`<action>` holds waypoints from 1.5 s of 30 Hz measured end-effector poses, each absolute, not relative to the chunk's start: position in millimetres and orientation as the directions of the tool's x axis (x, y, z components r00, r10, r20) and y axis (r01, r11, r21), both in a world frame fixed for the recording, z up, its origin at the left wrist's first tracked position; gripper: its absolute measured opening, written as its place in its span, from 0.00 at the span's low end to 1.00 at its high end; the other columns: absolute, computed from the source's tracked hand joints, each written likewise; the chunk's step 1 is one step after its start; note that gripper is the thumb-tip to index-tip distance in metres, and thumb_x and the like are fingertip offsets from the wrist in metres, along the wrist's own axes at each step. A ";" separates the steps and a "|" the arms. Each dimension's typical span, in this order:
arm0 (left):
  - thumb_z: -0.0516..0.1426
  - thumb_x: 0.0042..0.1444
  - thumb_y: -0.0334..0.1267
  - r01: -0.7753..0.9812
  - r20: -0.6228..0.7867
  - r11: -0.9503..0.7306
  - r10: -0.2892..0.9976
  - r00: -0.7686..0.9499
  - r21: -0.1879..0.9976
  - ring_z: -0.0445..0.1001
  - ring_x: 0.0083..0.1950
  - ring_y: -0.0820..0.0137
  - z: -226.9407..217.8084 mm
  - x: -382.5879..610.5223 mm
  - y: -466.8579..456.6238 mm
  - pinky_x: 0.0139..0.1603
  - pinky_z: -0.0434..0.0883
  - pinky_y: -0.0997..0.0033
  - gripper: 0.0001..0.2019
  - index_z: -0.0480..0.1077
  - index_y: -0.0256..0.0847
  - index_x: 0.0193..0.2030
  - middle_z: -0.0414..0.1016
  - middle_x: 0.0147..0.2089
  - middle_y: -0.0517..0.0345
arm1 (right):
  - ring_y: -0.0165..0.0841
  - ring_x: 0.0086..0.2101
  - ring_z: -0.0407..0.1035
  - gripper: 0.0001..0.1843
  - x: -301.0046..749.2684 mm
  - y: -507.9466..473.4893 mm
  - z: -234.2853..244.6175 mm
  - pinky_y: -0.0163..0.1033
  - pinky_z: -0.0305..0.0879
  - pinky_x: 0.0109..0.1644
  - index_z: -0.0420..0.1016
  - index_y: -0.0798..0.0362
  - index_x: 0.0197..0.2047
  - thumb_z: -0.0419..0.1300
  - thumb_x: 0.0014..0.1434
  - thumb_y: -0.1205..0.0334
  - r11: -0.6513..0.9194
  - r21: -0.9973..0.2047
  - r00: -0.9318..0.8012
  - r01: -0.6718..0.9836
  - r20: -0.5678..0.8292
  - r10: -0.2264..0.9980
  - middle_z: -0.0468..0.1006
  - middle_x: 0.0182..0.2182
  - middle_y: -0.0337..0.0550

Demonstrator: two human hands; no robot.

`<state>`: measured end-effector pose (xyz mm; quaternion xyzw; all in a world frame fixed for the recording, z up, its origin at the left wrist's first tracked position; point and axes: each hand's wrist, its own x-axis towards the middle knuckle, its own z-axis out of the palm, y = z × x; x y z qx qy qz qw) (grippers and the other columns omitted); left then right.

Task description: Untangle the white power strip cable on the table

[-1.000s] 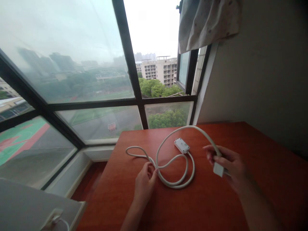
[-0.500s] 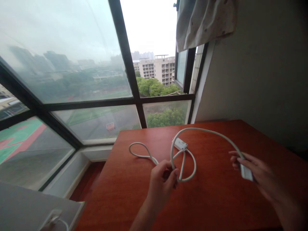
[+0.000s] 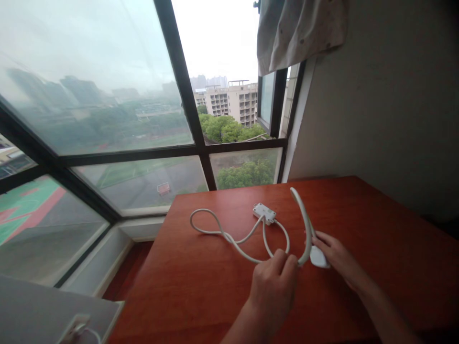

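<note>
A thick white cable (image 3: 215, 233) runs in loops over the brown table. A small white box (image 3: 264, 213) with what look like screws at its corners lies flat on the table, with cable leading from it. My left hand (image 3: 274, 284) is closed round the cable near the middle of the table. To its right, my right hand (image 3: 335, 253) grips the cable's end beside a white plug-like connector (image 3: 319, 257), whose exact kind I cannot tell. Between both hands the cable stands up in a narrow bend above the table.
The wooden table (image 3: 201, 301) reaches to a window with dark frames (image 3: 143, 156). A curtain (image 3: 301, 36) hangs at the upper right before a grey wall (image 3: 376, 105). A wall socket with a plugged-in cord (image 3: 79, 329) is at the lower left.
My right hand has moved left, close to my left hand, bringing the cable end along. My left hand has shifted right and turned knuckles up. The wide cable arch has become a narrow bend.
</note>
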<state>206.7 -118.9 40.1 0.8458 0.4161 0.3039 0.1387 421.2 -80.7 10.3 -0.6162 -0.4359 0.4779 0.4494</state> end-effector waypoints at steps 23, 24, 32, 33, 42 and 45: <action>0.49 0.58 0.29 0.726 0.194 -0.495 0.865 0.462 0.478 0.71 0.39 0.61 9.4 213.3 -83.6 0.34 0.65 0.68 0.13 0.69 0.40 0.47 0.73 0.42 0.45 | 0.47 0.51 0.68 0.28 346.9 -90.1 36.8 0.50 0.61 0.57 0.72 0.49 0.54 0.64 0.47 0.57 0.196 -0.847 -0.026 0.494 0.211 0.977 0.74 0.52 0.50; 0.49 0.59 0.29 0.713 0.203 -0.519 0.850 0.485 0.471 0.71 0.40 0.61 10.5 211.2 -84.4 0.35 0.65 0.68 0.13 0.68 0.40 0.48 0.73 0.42 0.45 | 0.47 0.50 0.69 0.27 348.4 -89.3 35.9 0.49 0.62 0.57 0.73 0.49 0.53 0.63 0.48 0.57 0.189 -0.850 0.004 0.492 0.220 0.976 0.75 0.51 0.50; 0.53 0.58 0.40 0.739 0.112 -0.537 0.832 0.543 0.407 0.68 0.42 0.59 18.4 182.8 -95.1 0.40 0.65 0.63 0.07 0.68 0.40 0.40 0.71 0.42 0.48 | 0.38 0.33 0.73 0.30 370.5 -81.0 29.6 0.37 0.69 0.31 0.73 0.54 0.51 0.64 0.50 0.45 -0.116 -0.993 0.235 0.002 -0.113 0.965 0.80 0.38 0.46; 0.54 0.58 0.42 0.740 0.099 -0.545 0.826 0.555 0.395 0.68 0.42 0.59 17.3 181.8 -96.1 0.40 0.65 0.63 0.08 0.68 0.40 0.38 0.71 0.41 0.48 | 0.36 0.30 0.72 0.30 371.7 -79.7 29.2 0.36 0.67 0.29 0.72 0.55 0.51 0.64 0.49 0.45 -0.133 -0.990 0.242 -0.052 -0.142 0.960 0.80 0.37 0.46; 0.51 0.60 0.40 0.765 -0.008 -0.577 0.797 0.604 0.285 0.71 0.34 0.63 15.7 201.1 -95.9 0.32 0.64 0.66 0.08 0.69 0.39 0.39 0.70 0.39 0.49 | 0.27 0.27 0.68 0.20 361.9 -62.4 44.1 0.29 0.65 0.25 0.76 0.52 0.46 0.65 0.51 0.52 -0.143 -0.896 0.141 -0.420 -0.220 0.965 0.78 0.37 0.42; 0.47 0.63 0.36 0.695 0.018 -0.658 0.730 0.683 0.290 0.71 0.32 0.67 24.5 194.2 -99.6 0.30 0.62 0.70 0.10 0.68 0.41 0.39 0.71 0.36 0.53 | 0.27 0.27 0.67 0.20 365.6 -51.4 46.9 0.28 0.64 0.24 0.75 0.53 0.46 0.65 0.51 0.54 -0.114 -0.922 0.137 -0.370 -0.176 0.975 0.78 0.36 0.42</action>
